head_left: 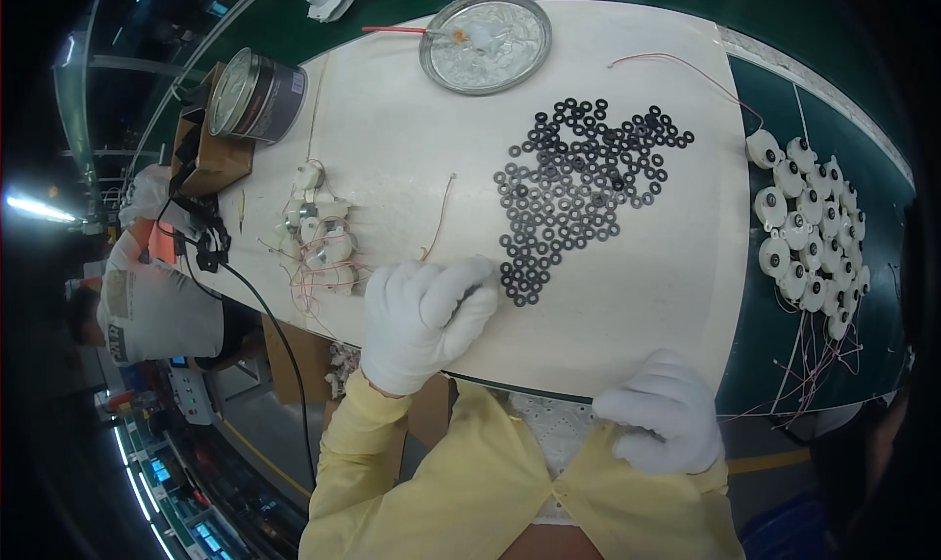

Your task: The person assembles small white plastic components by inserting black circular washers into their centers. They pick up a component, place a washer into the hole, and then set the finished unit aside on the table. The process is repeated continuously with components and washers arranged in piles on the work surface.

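Black ring washers (578,173) are spread flat in a loose patch on the white tabletop (392,158), just right of the gloved left hand (428,317). That hand is curled, fingers drawn toward thumb; whether a ring is pinched cannot be told. The gloved right hand (667,418) is held loosely curled by the near table edge; its contents are hidden. Handling, judged: rings light, fairly stiff, hardly fragile, easily skidded. Hold is best taken across the outer rim, singly; feel may be dulled by glove fabric.
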{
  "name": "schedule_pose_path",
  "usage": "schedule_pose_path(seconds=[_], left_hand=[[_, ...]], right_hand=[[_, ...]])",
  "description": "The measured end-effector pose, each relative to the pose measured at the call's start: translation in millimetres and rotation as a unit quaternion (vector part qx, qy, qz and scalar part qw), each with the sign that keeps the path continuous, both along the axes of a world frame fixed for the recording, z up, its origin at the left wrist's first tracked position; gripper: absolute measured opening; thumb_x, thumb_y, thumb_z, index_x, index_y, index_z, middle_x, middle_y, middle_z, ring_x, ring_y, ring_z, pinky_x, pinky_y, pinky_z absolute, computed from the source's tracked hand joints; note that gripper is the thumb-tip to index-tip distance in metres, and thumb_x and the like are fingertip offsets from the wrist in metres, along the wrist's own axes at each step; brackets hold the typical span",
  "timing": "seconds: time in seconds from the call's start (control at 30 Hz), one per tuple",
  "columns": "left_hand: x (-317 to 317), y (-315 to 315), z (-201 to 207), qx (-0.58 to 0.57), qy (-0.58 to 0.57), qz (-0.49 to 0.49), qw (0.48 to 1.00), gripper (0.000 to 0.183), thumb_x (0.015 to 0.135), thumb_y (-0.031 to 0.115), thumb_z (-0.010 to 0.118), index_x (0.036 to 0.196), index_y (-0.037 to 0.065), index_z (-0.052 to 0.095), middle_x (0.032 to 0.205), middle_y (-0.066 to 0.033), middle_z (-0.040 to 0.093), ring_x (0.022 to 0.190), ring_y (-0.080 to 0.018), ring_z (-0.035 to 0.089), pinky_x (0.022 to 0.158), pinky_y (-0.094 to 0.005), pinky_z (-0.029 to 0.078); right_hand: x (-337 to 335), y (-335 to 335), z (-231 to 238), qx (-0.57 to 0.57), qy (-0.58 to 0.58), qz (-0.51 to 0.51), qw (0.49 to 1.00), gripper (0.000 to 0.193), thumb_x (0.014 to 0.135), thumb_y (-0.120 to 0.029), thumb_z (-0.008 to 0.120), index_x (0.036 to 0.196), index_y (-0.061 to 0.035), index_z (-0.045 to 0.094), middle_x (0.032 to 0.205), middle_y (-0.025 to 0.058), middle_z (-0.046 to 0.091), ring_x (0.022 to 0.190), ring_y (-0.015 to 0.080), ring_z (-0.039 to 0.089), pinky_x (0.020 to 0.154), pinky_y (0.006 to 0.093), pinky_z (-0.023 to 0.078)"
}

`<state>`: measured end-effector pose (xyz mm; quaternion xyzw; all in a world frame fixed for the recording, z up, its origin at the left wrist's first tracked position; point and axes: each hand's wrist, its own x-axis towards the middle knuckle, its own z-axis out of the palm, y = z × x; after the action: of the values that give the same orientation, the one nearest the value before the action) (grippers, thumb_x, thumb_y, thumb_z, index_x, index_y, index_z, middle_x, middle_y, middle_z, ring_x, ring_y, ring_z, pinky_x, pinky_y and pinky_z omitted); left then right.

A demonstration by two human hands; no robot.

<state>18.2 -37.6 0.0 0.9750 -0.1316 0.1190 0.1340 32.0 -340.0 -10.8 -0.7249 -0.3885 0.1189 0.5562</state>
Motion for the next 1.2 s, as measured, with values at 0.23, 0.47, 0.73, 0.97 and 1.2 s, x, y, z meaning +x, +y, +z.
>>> schedule_pose_path(seconds=[0.23,0.47,0.73,0.97,1.2], left_hand=[[8.8,-8.1,0.8,-0.082,0.020,0.054,0.995,0.014,0.087,0.010,0.070,0.101,0.013,0.070,0.078,0.0035,0.065,0.065,-0.0192,0.057,0.060,-0.0348,0.045],[5.1,-1.4,-11.1,-0.132,0.010,0.042,0.990,0.019,0.088,0.006,0.067,0.106,0.011,0.068,0.081,-0.0005,0.067,0.065,-0.0206,0.058,0.064,-0.0357,0.046],[12.4,-0.7,-3.6,-0.076,0.033,0.009,0.996,0.022,0.089,0.010,0.070,0.110,0.013,0.069,0.078,0.0023,0.065,0.065,-0.0218,0.057,0.063,-0.0365,0.045],[14.1,-6.4,0.3,0.029,0.003,-0.014,0.999,0.029,0.086,0.019,0.077,0.114,0.015,0.068,0.073,0.0025,0.059,0.065,-0.0212,0.056,0.066,-0.0363,0.043],[6.1,-10.9,40.8,0.156,0.106,-0.013,0.982,0.032,0.083,0.018,0.080,0.111,0.015,0.065,0.076,0.0012,0.060,0.068,-0.0229,0.057,0.069,-0.0381,0.044]], right_hand=[[-0.1,-0.8,-5.5,0.018,-0.015,-0.002,1.000,0.046,0.073,-0.032,0.080,0.114,-0.0117,0.076,0.075,-0.0004,0.064,0.063,0.0208,0.057,0.064,0.0330,0.042],[-0.2,0.6,-5.0,0.020,-0.032,-0.014,0.999,0.044,0.074,-0.032,0.080,0.114,-0.0135,0.076,0.075,-0.0011,0.064,0.062,0.0196,0.056,0.063,0.0326,0.042],[0.6,-0.9,-3.0,0.006,-0.028,-0.001,1.000,0.043,0.075,-0.032,0.079,0.113,-0.0141,0.076,0.075,-0.0021,0.064,0.062,0.0187,0.055,0.065,0.0323,0.041],[0.5,0.6,-3.0,0.003,-0.030,-0.001,1.000,0.040,0.077,-0.033,0.077,0.112,-0.0146,0.075,0.073,-0.0023,0.063,0.060,0.0182,0.053,0.065,0.0325,0.040],[2.6,-1.1,-1.3,0.005,-0.026,0.005,1.000,0.040,0.078,-0.033,0.076,0.113,-0.0142,0.075,0.072,-0.0018,0.063,0.059,0.0187,0.053,0.064,0.0327,0.040]])
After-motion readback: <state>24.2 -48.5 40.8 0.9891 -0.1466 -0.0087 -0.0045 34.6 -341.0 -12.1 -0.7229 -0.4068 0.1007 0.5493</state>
